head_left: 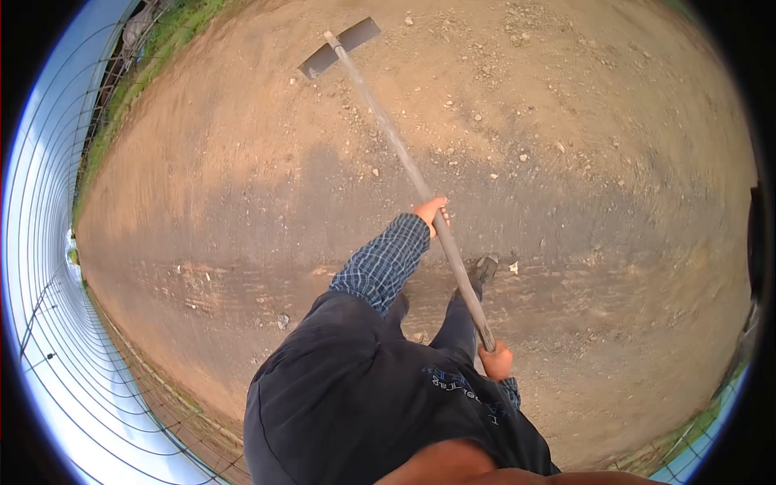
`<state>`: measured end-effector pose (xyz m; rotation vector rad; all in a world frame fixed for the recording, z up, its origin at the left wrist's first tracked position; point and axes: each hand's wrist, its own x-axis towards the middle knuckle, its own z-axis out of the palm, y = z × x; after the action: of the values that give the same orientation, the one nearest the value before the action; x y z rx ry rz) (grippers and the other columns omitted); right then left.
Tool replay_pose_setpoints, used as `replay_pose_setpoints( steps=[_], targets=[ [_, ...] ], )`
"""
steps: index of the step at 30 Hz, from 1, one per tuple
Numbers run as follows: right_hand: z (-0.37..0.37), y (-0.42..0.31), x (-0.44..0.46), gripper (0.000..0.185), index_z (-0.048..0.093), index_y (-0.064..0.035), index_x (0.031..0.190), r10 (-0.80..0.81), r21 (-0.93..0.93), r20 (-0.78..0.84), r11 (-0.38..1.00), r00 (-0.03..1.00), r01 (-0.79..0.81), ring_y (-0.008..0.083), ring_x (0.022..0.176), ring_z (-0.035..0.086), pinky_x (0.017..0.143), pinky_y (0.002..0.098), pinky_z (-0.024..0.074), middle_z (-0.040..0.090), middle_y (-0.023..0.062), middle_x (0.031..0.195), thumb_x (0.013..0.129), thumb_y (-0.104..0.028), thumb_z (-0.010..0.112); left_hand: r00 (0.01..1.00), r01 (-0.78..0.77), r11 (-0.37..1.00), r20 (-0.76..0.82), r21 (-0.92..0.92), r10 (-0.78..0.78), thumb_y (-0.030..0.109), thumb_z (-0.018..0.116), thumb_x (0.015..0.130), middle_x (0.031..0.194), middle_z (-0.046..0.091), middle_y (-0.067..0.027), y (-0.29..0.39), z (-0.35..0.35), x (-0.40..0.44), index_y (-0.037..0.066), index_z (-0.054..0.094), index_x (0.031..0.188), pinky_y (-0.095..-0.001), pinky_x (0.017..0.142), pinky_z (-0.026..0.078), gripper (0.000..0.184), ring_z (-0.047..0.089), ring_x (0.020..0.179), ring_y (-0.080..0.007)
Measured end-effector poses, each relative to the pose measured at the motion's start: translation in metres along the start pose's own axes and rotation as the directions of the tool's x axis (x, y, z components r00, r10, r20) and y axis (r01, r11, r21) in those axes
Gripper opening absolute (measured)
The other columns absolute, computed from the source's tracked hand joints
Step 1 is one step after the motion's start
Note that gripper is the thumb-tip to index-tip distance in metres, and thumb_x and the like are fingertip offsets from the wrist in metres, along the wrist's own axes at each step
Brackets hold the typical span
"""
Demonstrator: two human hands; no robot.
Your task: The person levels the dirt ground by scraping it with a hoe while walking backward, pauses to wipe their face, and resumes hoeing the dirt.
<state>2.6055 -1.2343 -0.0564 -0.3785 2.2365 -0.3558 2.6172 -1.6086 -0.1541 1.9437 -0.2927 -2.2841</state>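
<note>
Scraper (404, 155) with a long, round, greyish wooden shaft stretches forward over the ground, its flat, rectangular metal blade (358, 34) at the far end; whether that touches the soil is unclear. The left hand (433, 213), beyond a checked sleeve (378, 265), is wrapped around the shaft partway along; the right hand (497, 360) clasps its near end. Dry, brown earth (202, 153) surrounds it, strewn with rough little stones (523, 158), with green grass (179, 31) along the left edge.
</note>
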Motion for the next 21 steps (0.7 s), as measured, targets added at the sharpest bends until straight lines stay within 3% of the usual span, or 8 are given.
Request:
replay_pose_setpoints(
  steps=[1, 3, 6, 7, 8, 11, 17, 21],
  targets=[
    [-0.009, 0.019, -0.019, 0.029, 0.059, -0.0025, 0.076, 0.057, -0.047, 0.019, 0.997, 0.998, -0.056, 0.0352, 0.07, 0.059, 0.06, 0.0399, 0.0457, 0.058, 0.0201, 0.069, 0.064, -0.028, 0.063, 0.997, -0.015, 0.997, 0.08, -0.081, 0.022, 0.017, 0.06, 0.077, 0.065, 0.046, -0.0044, -0.009, 0.001, -0.007, 0.008, 0.047, 0.075, -0.0323, 0.052, 0.042, 0.016, 0.046, 0.055, -0.0167],
    [-0.026, 0.07, -0.059, 0.033, 0.059, -0.0034, 0.079, 0.166, -0.153, 0.054, 0.976, 0.985, -0.156, 0.0341, 0.07, 0.059, 0.06, 0.0398, 0.046, 0.059, 0.0196, 0.07, 0.063, -0.032, 0.063, 1.0, 0.025, 0.991, 0.016, -0.134, -0.023, 0.016, 0.059, 0.075, 0.058, 0.046, -0.0071, -0.033, -0.007, -0.004, 0.006, 0.048, 0.068, -0.0335, 0.047, 0.042, 0.016, 0.048, 0.051, -0.0192],
    [-0.058, 0.121, -0.12, 0.043, 0.06, -0.0057, 0.087, 0.344, -0.315, 0.071, 0.898, 0.936, -0.306, 0.0321, 0.076, 0.059, 0.063, 0.0391, 0.0466, 0.06, 0.0184, 0.077, 0.06, -0.04, 0.063, 0.983, 0.182, 0.981, 0.029, -0.064, -0.181, 0.014, 0.059, 0.072, 0.058, 0.047, -0.0053, -0.144, -0.021, 0.001, 0.008, 0.049, 0.072, -0.0345, 0.046, 0.042, 0.012, 0.048, 0.051, -0.0197],
    [-0.056, 0.156, -0.14, 0.046, 0.06, -0.0074, 0.089, 0.432, -0.433, -0.016, 0.81, 0.902, -0.396, 0.0318, 0.079, 0.059, 0.066, 0.0384, 0.0466, 0.061, 0.017, 0.08, 0.059, -0.042, 0.064, 0.973, 0.231, 0.97, 0.039, -0.078, -0.229, 0.014, 0.058, 0.072, 0.058, 0.048, -0.0056, -0.178, -0.025, -0.005, 0.008, 0.049, 0.072, -0.0347, 0.047, 0.043, 0.011, 0.049, 0.052, -0.0207],
    [-0.06, 0.226, -0.163, 0.045, 0.06, -0.0065, 0.087, 0.343, -0.39, 0.031, 0.869, 0.939, -0.304, 0.0318, 0.079, 0.059, 0.066, 0.0383, 0.0469, 0.061, 0.0165, 0.08, 0.057, -0.04, 0.064, 0.955, 0.296, 0.95, 0.032, -0.096, -0.294, 0.015, 0.057, 0.072, 0.057, 0.047, -0.0056, -0.203, -0.023, -0.021, 0.008, 0.048, 0.071, -0.035, 0.049, 0.043, 0.011, 0.049, 0.052, -0.0204],
    [-0.127, 0.163, -0.189, 0.031, 0.058, -0.0049, 0.071, 0.584, -0.568, -0.016, 0.662, 0.811, -0.488, 0.0305, 0.068, 0.06, 0.061, 0.0372, 0.0475, 0.06, 0.014, 0.068, 0.056, -0.031, 0.066, 0.889, 0.457, 0.887, -0.006, -0.063, -0.458, 0.015, 0.057, 0.073, 0.058, 0.046, -0.004, -0.271, -0.024, -0.032, 0.009, 0.048, 0.071, -0.035, 0.052, 0.042, 0.011, 0.046, 0.052, -0.0191],
    [-0.108, 0.171, -0.147, 0.021, 0.058, -0.006, 0.068, 0.495, -0.52, 0.068, 0.758, 0.866, -0.393, 0.0303, 0.066, 0.059, 0.061, 0.0377, 0.0472, 0.059, 0.0133, 0.065, 0.057, -0.023, 0.066, 0.89, 0.437, 0.88, -0.054, -0.189, -0.453, 0.014, 0.057, 0.073, 0.059, 0.045, -0.0033, -0.269, -0.043, 0.005, 0.009, 0.046, 0.07, -0.0347, 0.051, 0.041, 0.012, 0.043, 0.05, -0.0179],
    [-0.027, 0.135, -0.057, 0.022, 0.059, -0.0055, 0.072, 0.325, -0.454, 0.118, 0.858, 0.938, -0.24, 0.0323, 0.069, 0.059, 0.062, 0.0395, 0.0468, 0.06, 0.0158, 0.071, 0.061, -0.024, 0.063, 0.973, 0.209, 0.966, -0.066, -0.154, -0.221, 0.014, 0.056, 0.07, 0.052, 0.042, -0.0076, -0.175, -0.078, 0.077, 0.006, 0.043, 0.064, -0.0358, 0.044, 0.04, 0.016, 0.044, 0.045, -0.0214]
  ],
)
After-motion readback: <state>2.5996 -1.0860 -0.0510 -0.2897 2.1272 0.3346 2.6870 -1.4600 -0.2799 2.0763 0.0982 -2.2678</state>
